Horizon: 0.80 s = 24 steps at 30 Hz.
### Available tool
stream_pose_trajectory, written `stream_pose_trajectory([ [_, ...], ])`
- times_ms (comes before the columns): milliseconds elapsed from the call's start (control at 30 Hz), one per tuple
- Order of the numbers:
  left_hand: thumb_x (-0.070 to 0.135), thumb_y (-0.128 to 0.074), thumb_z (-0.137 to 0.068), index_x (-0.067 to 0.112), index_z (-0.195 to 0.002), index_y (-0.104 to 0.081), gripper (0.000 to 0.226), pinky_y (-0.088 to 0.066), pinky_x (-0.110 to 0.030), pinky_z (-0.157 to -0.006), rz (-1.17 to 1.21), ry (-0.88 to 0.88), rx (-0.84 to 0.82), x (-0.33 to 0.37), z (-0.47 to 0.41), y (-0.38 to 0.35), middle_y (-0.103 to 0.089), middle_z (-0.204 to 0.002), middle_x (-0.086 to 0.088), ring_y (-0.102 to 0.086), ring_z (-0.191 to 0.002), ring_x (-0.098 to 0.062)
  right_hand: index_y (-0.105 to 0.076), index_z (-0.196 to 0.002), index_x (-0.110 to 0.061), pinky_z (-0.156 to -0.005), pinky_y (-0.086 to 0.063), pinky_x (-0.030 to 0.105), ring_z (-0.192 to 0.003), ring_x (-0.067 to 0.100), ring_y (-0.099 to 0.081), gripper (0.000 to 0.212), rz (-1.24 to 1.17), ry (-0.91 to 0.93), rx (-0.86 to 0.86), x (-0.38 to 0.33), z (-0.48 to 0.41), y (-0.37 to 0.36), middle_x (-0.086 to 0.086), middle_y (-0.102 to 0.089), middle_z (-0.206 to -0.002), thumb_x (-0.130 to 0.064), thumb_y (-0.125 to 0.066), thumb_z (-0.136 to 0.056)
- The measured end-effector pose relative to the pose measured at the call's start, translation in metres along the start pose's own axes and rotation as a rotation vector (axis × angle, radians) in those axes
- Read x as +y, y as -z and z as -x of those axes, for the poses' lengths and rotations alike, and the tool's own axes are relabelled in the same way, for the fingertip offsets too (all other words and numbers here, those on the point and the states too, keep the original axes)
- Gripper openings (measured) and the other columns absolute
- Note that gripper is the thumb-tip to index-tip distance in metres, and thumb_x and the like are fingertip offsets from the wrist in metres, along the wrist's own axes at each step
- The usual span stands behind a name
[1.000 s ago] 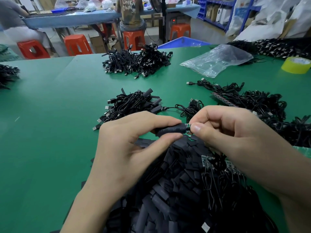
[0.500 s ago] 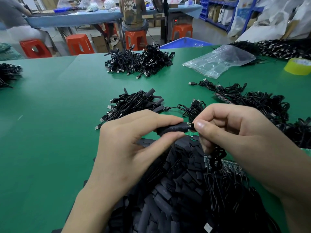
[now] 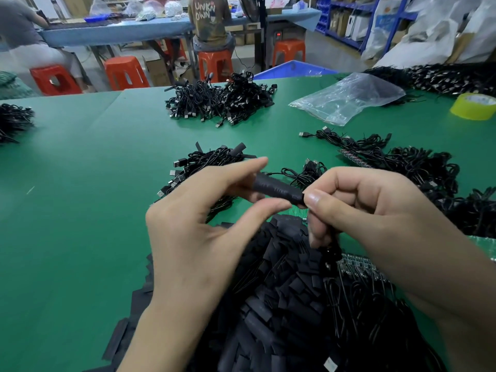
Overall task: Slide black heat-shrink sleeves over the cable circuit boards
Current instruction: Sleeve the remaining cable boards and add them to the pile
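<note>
My left hand (image 3: pixel 204 226) pinches the black sleeve (image 3: pixel 279 189) between thumb and forefinger. My right hand (image 3: pixel 375 210), fingers curled, nips the sleeve's right end with the thumb. I've got it roughly level in the air, just above the heap of loose sleeves (image 3: pixel 281 291) on the green table (image 3: pixel 80 210). Thin cable (image 3: pixel 292 175) exits its left end, running to a small coil just behind.

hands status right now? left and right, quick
Left hand: pinches the black heat-shrink sleeve between thumb and forefinger.
Right hand: fingers curled, pinching the sleeve's right end.
</note>
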<state>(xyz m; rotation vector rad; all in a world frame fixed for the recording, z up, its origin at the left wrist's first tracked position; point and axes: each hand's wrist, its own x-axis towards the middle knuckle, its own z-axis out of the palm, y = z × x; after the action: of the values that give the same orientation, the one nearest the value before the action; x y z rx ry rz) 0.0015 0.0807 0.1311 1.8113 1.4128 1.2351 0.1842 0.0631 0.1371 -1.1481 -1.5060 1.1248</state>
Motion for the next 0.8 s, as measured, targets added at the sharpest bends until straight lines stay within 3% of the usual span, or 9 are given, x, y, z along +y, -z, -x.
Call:
stream_pose_trajectory([
  [100, 0.000, -0.066, -0.092, 0.018, -0.117, -0.063, 0.032, -0.048, -0.013, -0.085, 0.064, 0.140, -0.161, 0.013, -0.005, 0.001, -0.076, -0.089, -0.006, -0.066, -0.076, 0.007, -0.069, -0.079, -0.007, -0.065, -0.058, 0.025, -0.059, 0.016, -0.068, 0.020, -0.082, -0.021, 0.014, 0.000, 0.000, -0.002, 0.009, -0.071, -0.065, -0.013, -0.060, -0.096],
  [133, 0.002, -0.051, -0.101, 0.008, -0.112, -0.064, 0.019, -0.047, -0.012, -0.080, 0.076, 0.135, -0.344, 0.010, -0.001, 0.008, -0.056, -0.059, 0.008, -0.066, -0.071, 0.002, -0.068, -0.080, -0.006, -0.066, -0.058, 0.026, -0.059, 0.017, -0.069, 0.020, -0.107, -0.026, 0.021, 0.000, 0.000, -0.003, 0.010, -0.071, -0.065, -0.012, -0.060, -0.096],
  [200, 0.019, -0.031, -0.108, 0.005, -0.090, -0.064, 0.040, -0.040, -0.015, -0.090, 0.233, 0.304, -0.464, 0.005, -0.012, 0.004, -0.050, -0.124, -0.020, -0.068, -0.062, -0.001, -0.068, -0.079, -0.006, -0.064, -0.059, 0.026, -0.059, 0.019, -0.070, 0.019, -0.126, -0.027, 0.035, 0.001, 0.000, -0.003, 0.009, -0.070, -0.064, -0.011, -0.060, -0.096],
  [267, 0.025, -0.027, -0.108, 0.008, -0.080, -0.061, 0.047, -0.031, -0.020, -0.101, 0.224, 0.354, -0.498, 0.003, -0.023, 0.002, -0.060, -0.074, -0.008, -0.066, -0.053, 0.003, -0.068, -0.078, -0.006, -0.063, -0.058, 0.024, -0.058, 0.019, -0.070, 0.020, -0.119, -0.016, 0.046, 0.002, 0.000, -0.003, 0.009, -0.069, -0.062, -0.010, -0.060, -0.097],
  [333, 0.023, -0.024, -0.109, -0.003, -0.103, -0.065, 0.049, -0.018, -0.020, -0.105, 0.228, 0.445, -0.529, -0.003, -0.030, 0.002, -0.057, -0.127, -0.036, -0.070, -0.103, -0.008, -0.067, -0.077, -0.006, -0.060, -0.056, 0.024, -0.056, 0.018, -0.068, 0.021, -0.126, -0.011, 0.061, 0.003, -0.001, -0.003, 0.009, -0.068, -0.061, -0.009, -0.060, -0.097],
  [400, 0.025, -0.020, -0.108, 0.002, -0.081, -0.066, 0.058, -0.039, -0.025, -0.048, 0.271, 0.538, -0.557, -0.004, -0.033, 0.001, -0.047, -0.139, -0.034, -0.051, -0.129, -0.025, -0.067, -0.079, -0.004, -0.056, -0.055, 0.024, -0.055, 0.018, -0.068, 0.020, -0.137, -0.023, 0.061, 0.005, -0.002, -0.004, 0.010, -0.068, -0.061, -0.007, -0.060, -0.097],
  [467, 0.026, -0.019, -0.109, -0.012, -0.132, -0.025, 0.046, -0.045, -0.012, -0.063, 0.315, 0.542, -0.487, -0.004, -0.031, 0.001, -0.052, -0.130, -0.030, -0.042, -0.138, -0.032, -0.066, -0.080, -0.002, -0.054, -0.054, 0.023, -0.054, 0.017, -0.068, 0.019, -0.155, -0.040, 0.051, 0.007, -0.002, -0.005, 0.011, -0.068, -0.062, -0.006, -0.059, -0.097],
  [633, 0.026, -0.069, -0.091, 0.015, -0.141, -0.060, 0.052, -0.055, -0.028, -0.093, 0.397, -0.009, -0.027, -0.018, 0.007, -0.026, -0.074, -0.118, -0.006, -0.071, -0.109, -0.026, -0.067, -0.081, -0.002, -0.054, -0.056, 0.021, -0.054, 0.015, -0.068, 0.019, -0.229, -0.023, 0.125, 0.007, -0.003, -0.006, 0.014, -0.071, -0.064, -0.007, -0.060, -0.097],
  [800, 0.031, -0.065, -0.093, 0.012, -0.121, -0.070, 0.035, -0.053, -0.039, -0.096, 0.447, 0.041, -0.448, -0.023, 0.020, -0.047, -0.076, -0.112, -0.008, -0.070, -0.104, -0.019, -0.069, -0.081, -0.006, -0.050, -0.057, 0.024, -0.057, 0.016, -0.072, 0.020, -0.231, 0.045, 0.269, 0.007, -0.002, -0.008, 0.009, -0.076, -0.070, -0.012, -0.062, -0.098],
])
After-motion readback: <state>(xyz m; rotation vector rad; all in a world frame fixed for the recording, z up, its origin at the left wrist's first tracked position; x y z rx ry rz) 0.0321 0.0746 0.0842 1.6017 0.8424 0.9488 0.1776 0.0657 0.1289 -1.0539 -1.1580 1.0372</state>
